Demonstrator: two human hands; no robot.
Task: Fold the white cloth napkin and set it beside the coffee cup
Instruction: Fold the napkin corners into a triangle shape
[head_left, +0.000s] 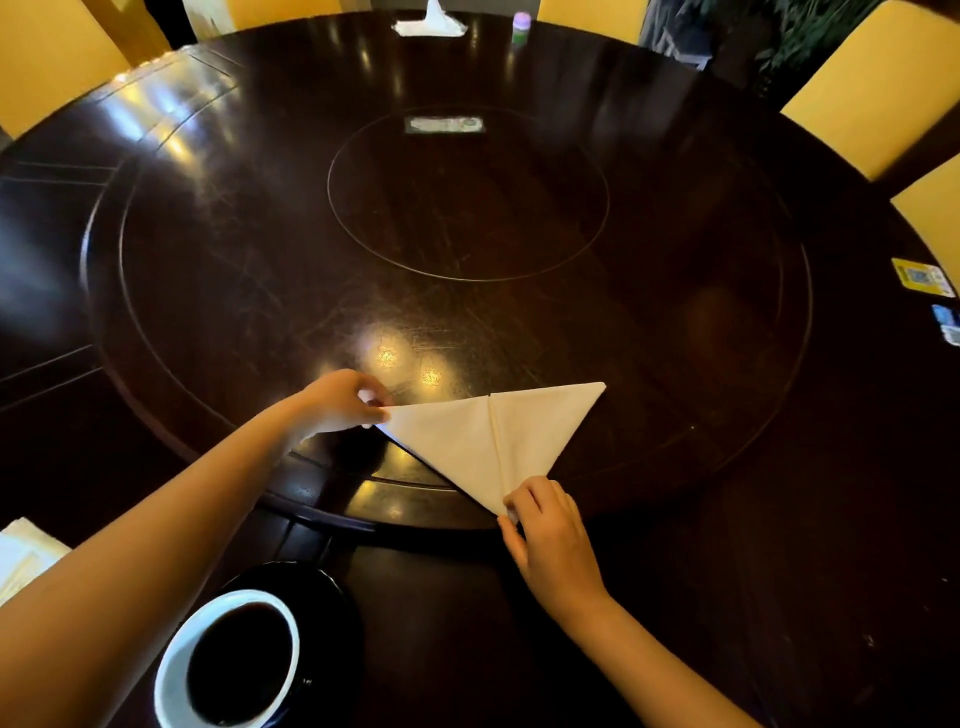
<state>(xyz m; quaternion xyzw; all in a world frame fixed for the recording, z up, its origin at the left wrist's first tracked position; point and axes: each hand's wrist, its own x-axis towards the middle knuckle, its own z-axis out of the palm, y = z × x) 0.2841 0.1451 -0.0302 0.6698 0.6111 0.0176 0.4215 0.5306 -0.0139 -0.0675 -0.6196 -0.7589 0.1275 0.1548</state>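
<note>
The white cloth napkin (483, 436) lies folded into a triangle on the dark round table, a crease running down its middle. My left hand (343, 400) pinches the napkin's left corner between thumb and fingers. My right hand (550, 540) pinches the near tip, which points toward me. The far right corner rests free on the wood. A white coffee cup (228, 660) full of dark coffee stands on a black saucer (322, 587) at the near left, below my left forearm.
A raised turntable (208, 312) covers most of the table (779, 571). Other white cloth (21, 556) lies at the near left edge. Cards (924, 278) sit at the right rim. A tissue box (428, 23) and a small jar (521, 26) stand at the far side. Yellow chairs (878, 88) ring the table.
</note>
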